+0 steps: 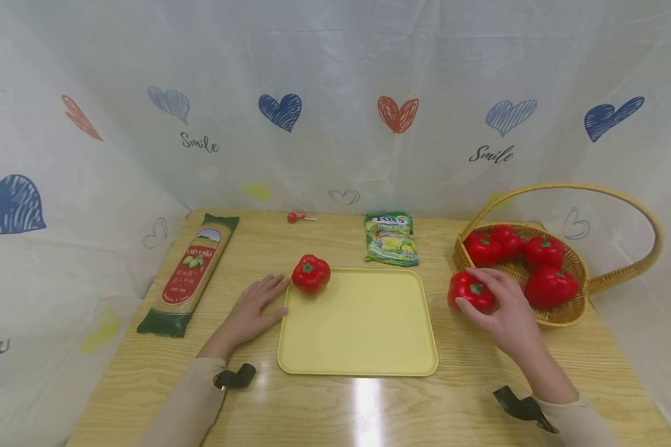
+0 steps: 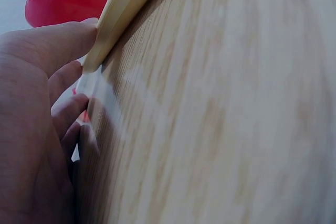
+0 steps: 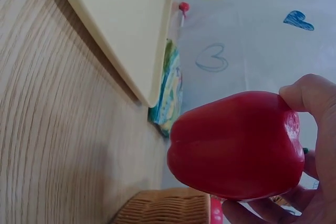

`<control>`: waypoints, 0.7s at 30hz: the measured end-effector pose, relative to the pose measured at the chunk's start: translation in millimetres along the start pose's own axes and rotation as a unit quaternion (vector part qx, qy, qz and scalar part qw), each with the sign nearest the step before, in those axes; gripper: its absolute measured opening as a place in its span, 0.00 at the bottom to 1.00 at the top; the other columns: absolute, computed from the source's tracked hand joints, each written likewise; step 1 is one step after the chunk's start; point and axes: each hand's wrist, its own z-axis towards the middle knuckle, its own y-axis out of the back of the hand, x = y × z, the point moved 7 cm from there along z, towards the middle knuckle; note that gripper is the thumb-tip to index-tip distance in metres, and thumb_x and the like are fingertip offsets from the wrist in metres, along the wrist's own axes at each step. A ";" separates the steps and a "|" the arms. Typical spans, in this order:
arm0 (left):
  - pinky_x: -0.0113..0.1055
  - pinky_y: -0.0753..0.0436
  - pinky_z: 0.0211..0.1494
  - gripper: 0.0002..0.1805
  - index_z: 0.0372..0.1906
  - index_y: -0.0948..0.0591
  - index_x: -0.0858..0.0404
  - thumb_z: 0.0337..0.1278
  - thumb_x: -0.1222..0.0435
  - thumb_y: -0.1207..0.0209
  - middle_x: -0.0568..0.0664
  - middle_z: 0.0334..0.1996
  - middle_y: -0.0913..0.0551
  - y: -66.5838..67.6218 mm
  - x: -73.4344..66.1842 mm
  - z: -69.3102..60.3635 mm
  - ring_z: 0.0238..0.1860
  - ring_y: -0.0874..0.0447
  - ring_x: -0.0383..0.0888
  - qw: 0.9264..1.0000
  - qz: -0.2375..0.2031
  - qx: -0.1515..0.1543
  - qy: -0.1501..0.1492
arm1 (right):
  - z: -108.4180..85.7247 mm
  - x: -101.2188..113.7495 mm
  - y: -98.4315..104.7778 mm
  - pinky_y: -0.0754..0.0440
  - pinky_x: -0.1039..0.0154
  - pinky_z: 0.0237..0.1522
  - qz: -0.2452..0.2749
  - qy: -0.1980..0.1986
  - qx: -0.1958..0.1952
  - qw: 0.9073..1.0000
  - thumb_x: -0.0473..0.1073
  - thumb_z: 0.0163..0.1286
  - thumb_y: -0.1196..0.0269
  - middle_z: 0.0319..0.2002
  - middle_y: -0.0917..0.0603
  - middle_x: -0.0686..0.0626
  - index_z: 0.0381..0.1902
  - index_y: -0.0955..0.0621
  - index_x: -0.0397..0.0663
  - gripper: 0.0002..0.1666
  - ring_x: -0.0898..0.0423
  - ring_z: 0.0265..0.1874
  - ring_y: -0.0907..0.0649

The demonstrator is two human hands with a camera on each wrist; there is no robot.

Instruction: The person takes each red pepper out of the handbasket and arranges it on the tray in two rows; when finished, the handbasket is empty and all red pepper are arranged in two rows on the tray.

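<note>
My right hand [image 1: 506, 310] grips a red bell pepper [image 1: 470, 292] beside the wicker basket. In the right wrist view that pepper [image 3: 236, 145] hangs above the table between thumb and fingers. My left hand [image 1: 257, 308] lies at the left edge of the yellow tray [image 1: 363, 329], its fingers fairly straight and touching the rim. Another red bell pepper [image 1: 310, 274] sits at the tray's back left corner, close to the left fingertips. Several red peppers [image 1: 543, 252] lie in the wicker basket [image 1: 578, 313] at the right.
A pasta packet [image 1: 190, 273] lies at the left of the table. Behind the tray are a red lollipop [image 1: 293, 217] and a green candy bag [image 1: 391, 239]. The basket's tall handle [image 1: 651, 248] arches to the right. A patterned curtain [image 1: 335, 124] hangs behind the table.
</note>
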 end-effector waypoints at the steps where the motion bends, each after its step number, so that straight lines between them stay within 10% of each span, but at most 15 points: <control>1: 0.56 0.54 0.81 0.36 0.77 0.33 0.58 0.69 0.51 0.39 0.56 0.77 0.37 -0.2 0.1 0.0 0.79 0.48 0.58 1.000 0.001 0.000 0.000 | 0.2 0.6 -1.2 0.24 0.25 0.52 0.000 0.001 0.001 1.000 0.43 0.60 0.25 0.60 0.25 0.35 0.63 0.21 0.44 0.34 0.34 0.60 0.29; 21: 0.55 0.55 0.81 0.36 0.77 0.33 0.57 0.69 0.51 0.39 0.55 0.77 0.37 -0.4 1.2 0.6 0.80 0.49 0.58 1.000 -0.004 0.001 0.001 | 3.8 11.9 -25.7 0.22 0.27 0.51 0.009 0.016 0.019 1.000 0.45 0.60 0.25 0.60 0.23 0.36 0.62 0.20 0.46 0.33 0.35 0.60 0.28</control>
